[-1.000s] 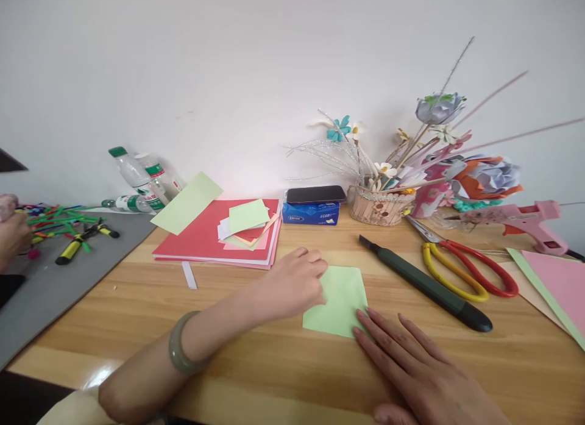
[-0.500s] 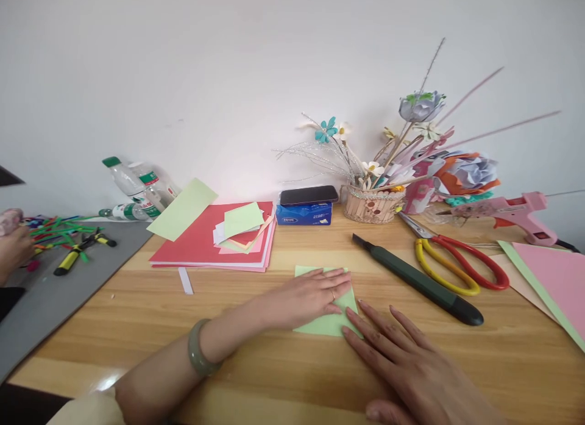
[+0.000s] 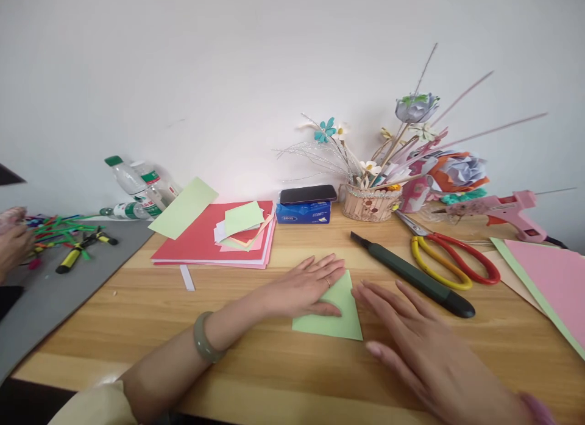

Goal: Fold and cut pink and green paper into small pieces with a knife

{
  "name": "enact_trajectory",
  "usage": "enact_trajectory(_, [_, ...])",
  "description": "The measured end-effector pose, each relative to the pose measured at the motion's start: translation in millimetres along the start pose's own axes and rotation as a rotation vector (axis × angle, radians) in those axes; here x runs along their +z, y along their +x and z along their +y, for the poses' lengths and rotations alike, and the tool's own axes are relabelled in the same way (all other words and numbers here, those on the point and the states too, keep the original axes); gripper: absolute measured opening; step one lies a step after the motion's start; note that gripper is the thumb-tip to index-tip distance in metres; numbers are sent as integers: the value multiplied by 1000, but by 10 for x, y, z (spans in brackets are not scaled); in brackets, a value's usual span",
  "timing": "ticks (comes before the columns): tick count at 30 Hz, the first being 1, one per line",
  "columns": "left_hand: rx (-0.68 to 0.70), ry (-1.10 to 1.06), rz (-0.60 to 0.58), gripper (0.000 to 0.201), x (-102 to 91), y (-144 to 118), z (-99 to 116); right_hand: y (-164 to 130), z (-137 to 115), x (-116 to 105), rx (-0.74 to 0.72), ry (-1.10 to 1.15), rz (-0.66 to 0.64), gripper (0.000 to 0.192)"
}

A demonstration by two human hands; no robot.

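A light green sheet of paper (image 3: 340, 324) lies on the wooden table in front of me. My left hand (image 3: 304, 291) rests flat over its upper left part, fingers stretched out and thumb across the paper. Beside the sheet's right edge is my right hand (image 3: 411, 333), its fingers straight and apart from the thumb, holding nothing. The fingertips of that hand are close to the paper's edge; I cannot tell if they touch it. Up and to the right lies a dark green craft knife (image 3: 411, 275), with scissors (image 3: 443, 254) with yellow and red handles behind it.
Red paper sheets (image 3: 183, 245) with small paper pieces (image 3: 244, 219) lie left. A phone (image 3: 308, 194) rests on a blue tissue pack (image 3: 304, 213). A flower basket (image 3: 371, 204), pink glue gun (image 3: 512, 208) and pink paper (image 3: 548, 278) are right. Far left, another person's hand (image 3: 16, 245) works near pliers (image 3: 73, 257).
My right hand has lifted or slid off the paper's lower right corner and moved up along its right side. My left hand has shifted slightly up and left, uncovering more paper.
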State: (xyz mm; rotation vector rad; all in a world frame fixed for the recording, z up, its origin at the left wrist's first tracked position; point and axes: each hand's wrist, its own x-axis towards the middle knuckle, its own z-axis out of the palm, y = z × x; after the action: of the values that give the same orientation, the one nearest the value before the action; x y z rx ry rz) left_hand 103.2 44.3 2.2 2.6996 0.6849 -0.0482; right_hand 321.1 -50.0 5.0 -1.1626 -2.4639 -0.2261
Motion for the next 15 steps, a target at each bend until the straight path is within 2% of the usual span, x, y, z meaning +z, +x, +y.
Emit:
enact_trajectory(3, [-15,17,-18,79,1,8,-4,151,118,123,7,-17,-46,50])
enact_trajectory(8, [-7,28,-20,80,16,17,-18,265,267,220,-1,-34,-49,45])
enact_trajectory(11, [-12,25,-15,81,22,16,-22,278,257,193,-21,-36,-51,44])
enact_trajectory(15, [-9,28,-13,80,30,13,-27,187,117,97,-80,-15,-61,44])
